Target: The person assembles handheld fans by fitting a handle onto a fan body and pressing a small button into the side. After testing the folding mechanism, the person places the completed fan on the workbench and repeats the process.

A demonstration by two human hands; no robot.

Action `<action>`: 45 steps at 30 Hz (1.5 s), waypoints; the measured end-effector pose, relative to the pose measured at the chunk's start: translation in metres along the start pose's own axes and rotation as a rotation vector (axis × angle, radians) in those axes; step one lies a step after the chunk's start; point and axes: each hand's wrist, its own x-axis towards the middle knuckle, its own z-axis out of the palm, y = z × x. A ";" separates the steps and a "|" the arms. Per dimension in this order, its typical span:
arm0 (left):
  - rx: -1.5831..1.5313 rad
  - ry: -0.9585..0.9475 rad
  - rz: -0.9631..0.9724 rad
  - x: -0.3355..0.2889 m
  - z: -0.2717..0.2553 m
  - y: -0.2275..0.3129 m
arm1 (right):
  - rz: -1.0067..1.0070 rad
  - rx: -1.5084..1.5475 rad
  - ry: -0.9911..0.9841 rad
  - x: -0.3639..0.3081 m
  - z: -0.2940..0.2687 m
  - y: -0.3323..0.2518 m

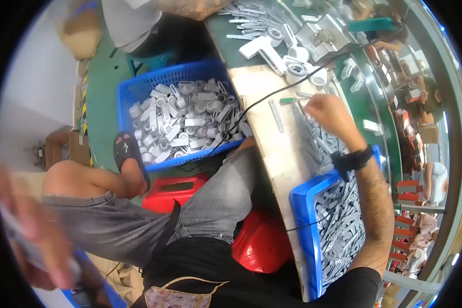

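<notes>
My right hand (327, 112), a black band on its wrist, is over the pale work board with its fingers curled closed. Whatever they may hold is hidden. Around it lie flat grey metal strips (276, 116), a pile of grey strips (318, 138) and a small green-handled tool (287, 101). At the far left rim my left hand (38, 231) is raised, smeared by motion. Something pale grey shows by its fingers, too blurred to name. Just beyond my right hand, white plastic parts with round ends (296, 69) stand near a metal block fixture (323, 37).
A blue basket (120, 110) full of white-grey parts stands on the floor ahead. A blue bin (305, 205) of grey strips sits by my right forearm. Red stools (262, 244) are beneath me. A black cable (272, 92) crosses the board. Another person (138, 31) sits at the far side.
</notes>
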 end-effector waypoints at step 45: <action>0.154 -0.307 -0.300 0.073 0.065 -0.148 | -0.151 0.325 0.355 -0.155 0.022 -0.171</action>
